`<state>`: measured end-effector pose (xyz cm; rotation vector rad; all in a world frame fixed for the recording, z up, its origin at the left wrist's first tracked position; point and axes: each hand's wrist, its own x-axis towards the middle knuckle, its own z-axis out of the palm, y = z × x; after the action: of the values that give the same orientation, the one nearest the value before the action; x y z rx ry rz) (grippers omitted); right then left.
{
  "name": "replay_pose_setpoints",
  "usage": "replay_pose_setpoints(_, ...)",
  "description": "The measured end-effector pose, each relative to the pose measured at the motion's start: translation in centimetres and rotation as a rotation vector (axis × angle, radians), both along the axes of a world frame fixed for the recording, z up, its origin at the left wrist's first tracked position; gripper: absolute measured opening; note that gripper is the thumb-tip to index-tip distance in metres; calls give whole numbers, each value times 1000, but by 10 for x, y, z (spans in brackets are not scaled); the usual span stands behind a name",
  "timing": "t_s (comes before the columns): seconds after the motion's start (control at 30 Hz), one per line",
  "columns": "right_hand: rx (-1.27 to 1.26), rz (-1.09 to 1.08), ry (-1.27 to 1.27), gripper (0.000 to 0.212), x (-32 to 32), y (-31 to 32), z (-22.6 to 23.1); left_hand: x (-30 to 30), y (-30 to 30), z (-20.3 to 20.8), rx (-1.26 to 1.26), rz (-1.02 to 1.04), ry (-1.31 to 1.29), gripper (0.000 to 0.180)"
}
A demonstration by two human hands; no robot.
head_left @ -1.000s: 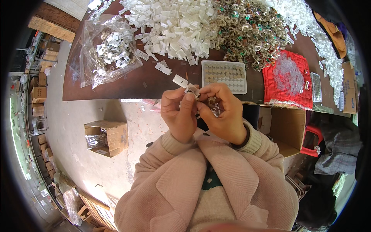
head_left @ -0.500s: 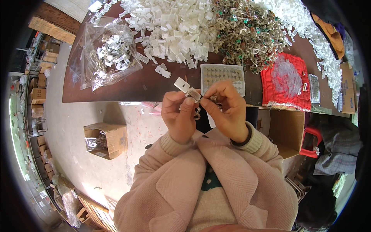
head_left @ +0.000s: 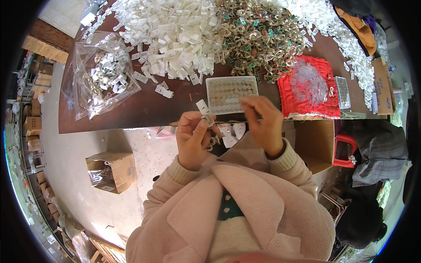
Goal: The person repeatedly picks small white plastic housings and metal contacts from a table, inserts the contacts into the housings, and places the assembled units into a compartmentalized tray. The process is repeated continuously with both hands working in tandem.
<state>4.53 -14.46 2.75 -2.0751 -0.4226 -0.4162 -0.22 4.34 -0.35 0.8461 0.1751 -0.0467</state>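
Observation:
Between the thumb and fingers of my left hand is a small white plastic battery case with its lid swung up. A coiled, clear-silvery wire strand hangs below it, partly hidden by the fingers. My right hand is apart from the left, its fingers bent and slightly blurred at the right edge of a clear plastic tray. Rows of round silvery button cells lie in that tray. Whether a cell is between my right fingertips cannot be made out.
Behind the tray are a heap of white cases and a pile of coiled wire strands. A clear bag of assembled pieces lies left, a red cloth right. Below the table edge stand cardboard boxes and a red stool.
My right hand has left the case and moved to the tray's right edge. The left hand still holds the case, its wire coil now hanging more freely. The whole view has shifted slightly.

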Motion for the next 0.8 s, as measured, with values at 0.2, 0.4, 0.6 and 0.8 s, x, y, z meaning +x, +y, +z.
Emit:
replay_pose_setpoints(0.2,-307,-104,-155,25,32,-7,-25,3,-3,2,46,-34,70,7)
replay_pose_setpoints(0.4,-398,-121,-142,20,32,1,-23,7,-6,9,-2,26,42,6)
replay_pose_setpoints(0.6,-456,-145,-100,17,31,6,-22,11,-2,11,12,-10,87,7)
replay_pose_setpoints(0.8,52,76,-63,21,7,16,9,10,-9,13,-84,40,0,15)
